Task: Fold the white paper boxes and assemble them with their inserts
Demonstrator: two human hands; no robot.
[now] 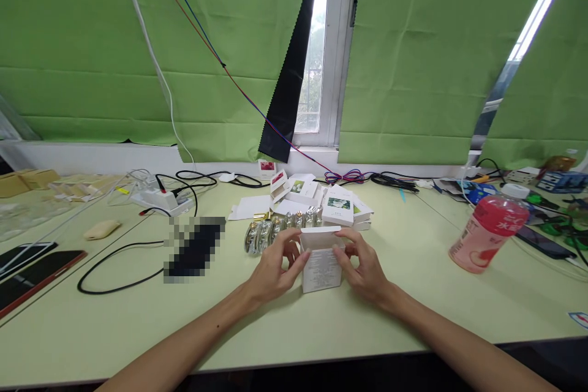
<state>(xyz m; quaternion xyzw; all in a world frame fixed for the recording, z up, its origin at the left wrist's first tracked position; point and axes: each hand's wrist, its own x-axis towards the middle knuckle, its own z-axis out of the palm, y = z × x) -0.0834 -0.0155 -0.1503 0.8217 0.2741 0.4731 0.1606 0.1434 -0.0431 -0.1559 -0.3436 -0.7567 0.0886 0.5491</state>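
Note:
A small white carton (pixel 322 271) with fine print on its near face stands upright on the table, its top flap raised. My left hand (pixel 276 266) grips its left side, thumb on the printed face and fingers behind. On the right side my right hand (pixel 366 267) holds it the same way. What is inside the carton is hidden. Just behind my hands lies a row of several shiny silver packets (pixel 264 236). Flat white boxes with green pictures (pixel 339 205) are stacked beyond them, beside small boxes with red pictures (pixel 278 180).
A pink-labelled bottle (pixel 487 236) stands at the right. To the left are a power strip (pixel 158 199), a black cable (pixel 98 291), a pixelated dark object (pixel 195 251), a beige bar (pixel 101 229) and phones (pixel 37 278). Coiled cables (pixel 390 181) run along the back wall.

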